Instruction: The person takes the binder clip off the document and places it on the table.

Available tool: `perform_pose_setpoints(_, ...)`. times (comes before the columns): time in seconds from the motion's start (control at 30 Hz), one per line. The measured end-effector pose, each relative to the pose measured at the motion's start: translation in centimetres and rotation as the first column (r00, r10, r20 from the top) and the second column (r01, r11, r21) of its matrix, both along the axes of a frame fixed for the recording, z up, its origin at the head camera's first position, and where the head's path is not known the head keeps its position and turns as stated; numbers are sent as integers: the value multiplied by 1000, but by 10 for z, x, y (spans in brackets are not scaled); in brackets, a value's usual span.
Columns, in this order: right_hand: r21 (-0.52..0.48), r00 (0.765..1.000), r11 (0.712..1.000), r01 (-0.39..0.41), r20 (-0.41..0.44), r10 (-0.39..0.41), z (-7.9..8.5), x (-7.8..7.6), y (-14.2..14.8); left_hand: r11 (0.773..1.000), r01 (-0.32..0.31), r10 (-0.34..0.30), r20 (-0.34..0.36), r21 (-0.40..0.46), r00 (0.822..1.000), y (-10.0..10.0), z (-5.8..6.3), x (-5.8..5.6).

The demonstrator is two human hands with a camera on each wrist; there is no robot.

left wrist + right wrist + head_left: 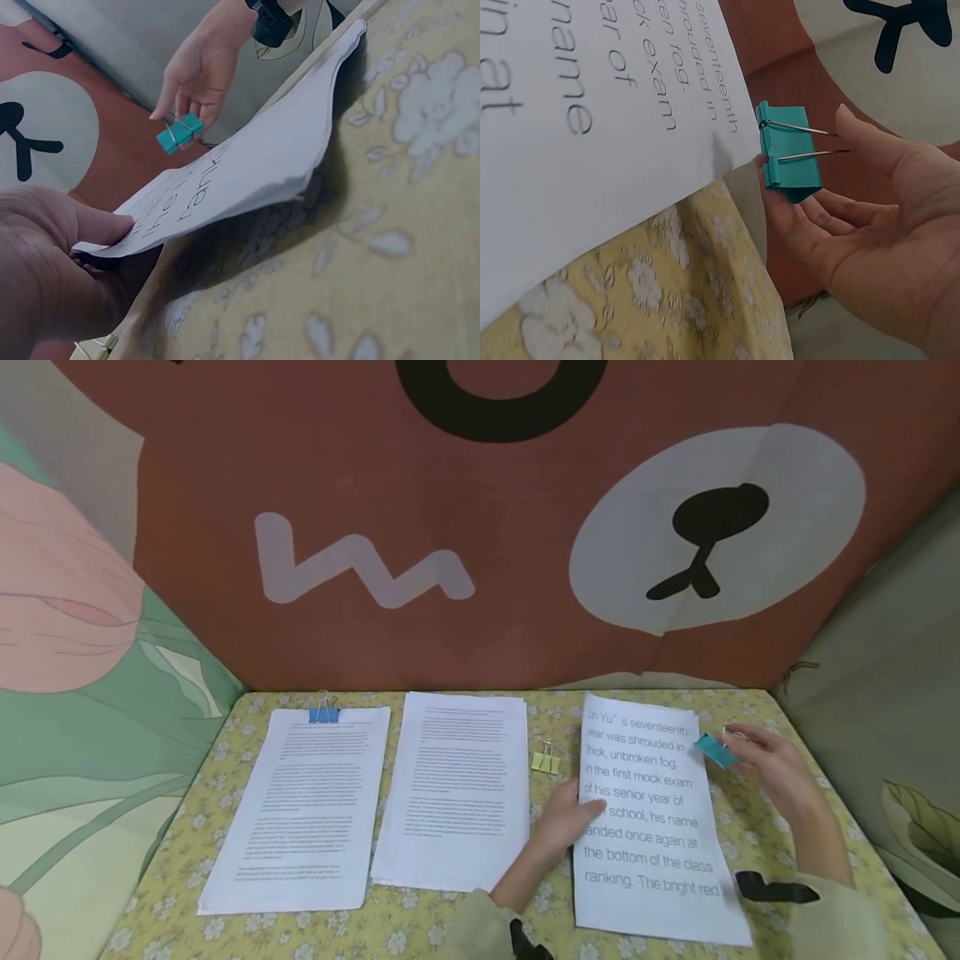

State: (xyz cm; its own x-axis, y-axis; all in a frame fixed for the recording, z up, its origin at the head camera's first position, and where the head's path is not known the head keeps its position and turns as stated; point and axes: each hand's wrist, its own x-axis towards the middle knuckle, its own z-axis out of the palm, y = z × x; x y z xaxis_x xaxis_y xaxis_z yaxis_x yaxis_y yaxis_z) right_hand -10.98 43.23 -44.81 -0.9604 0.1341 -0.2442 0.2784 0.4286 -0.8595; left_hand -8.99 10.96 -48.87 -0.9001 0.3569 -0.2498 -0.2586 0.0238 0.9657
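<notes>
My left hand (564,820) grips the left edge of a stack of large-print paper sheets (648,827), thumb on top and fingers hidden underneath. In the left wrist view the stack (270,150) bends and its near edge is raised off the cloth. At the stack's upper right edge, my right hand (780,777) pinches a teal binder clip (716,750) between thumb and fingers. The right wrist view shows the thumb at the ends of the clip's wire handles and the clip (791,150) right beside the paper's corner.
A paper stack (300,827) with a blue binder clip (324,716) on its top edge lies at the left. Beside it is another small-print stack (457,793) without a clip. A yellow binder clip (546,762) sits on the floral tablecloth (420,927).
</notes>
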Motion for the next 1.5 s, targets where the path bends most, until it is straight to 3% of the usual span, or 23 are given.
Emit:
perform_pose_setpoints(0.37, 19, 994, 1000, 10, 110, -12, -14, 18, 16, 999, -21, 20, -11, -34, 1000, 9, -2, -2)
perform_pose_setpoints(0.63, 11, 992, 1000, -28, 123, 27, -19, 22, 21, 998, -48, 47, -13, -48, 999, 16, -7, -3)
perform_pose_setpoints(0.97, 96, 989, 994, -57, 143, 43, -21, 26, 24, 986, -123, 122, -20, -112, 992, 20, -9, -6)
perform_pose_setpoints(1.13, 95, 987, 994, -43, 160, 27, -19, 25, 18, 980, -112, 105, -51, -163, 993, 15, -5, -8)
perform_pose_setpoints(1.27, 84, 986, 996, -30, 163, 16, -19, 24, 14, 957, -46, 16, -107, -285, 994, 3, 3, -11)
perform_pose_setpoints(1.37, 86, 987, 996, -21, 162, 7, -19, 25, 14, 918, -2, -63, -150, -397, 987, -8, 12, -12)
perform_pose_setpoints(1.5, 92, 985, 996, -11, 172, -5, -19, 25, 16, 864, -2, -110, -193, -503, 975, -19, 23, -10)
